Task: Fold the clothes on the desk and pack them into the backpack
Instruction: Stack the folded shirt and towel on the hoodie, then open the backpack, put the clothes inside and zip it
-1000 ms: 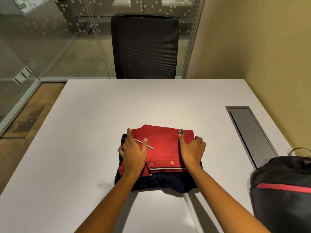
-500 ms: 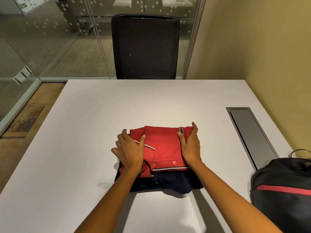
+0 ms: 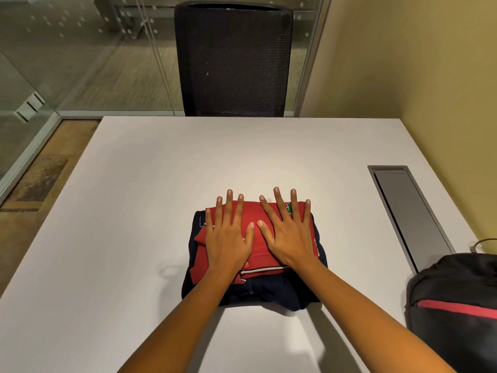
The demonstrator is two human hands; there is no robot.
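The folding looks done, and the step in hand is flattening the pile before packing. 2 garments sit stacked on the table (image 3: 134,211), well to the left of the backpack (image 3: 454,300): a red shirt (image 3: 250,212) on top of a navy garment (image 3: 269,294), whose edges show around it. The left hand (image 3: 228,238) and the right hand (image 3: 289,235) press down side by side on the red shirt. Both are fully spread, with palms flat and fingers straight, and neither grips anything. The right hand is the one nearer the backpack.

Next, I judge, the hands must slide under or clamp the pile's sides so both layers lift together, then carry it right to the backpack. Whether the backpack's zip is open cannot be seen.
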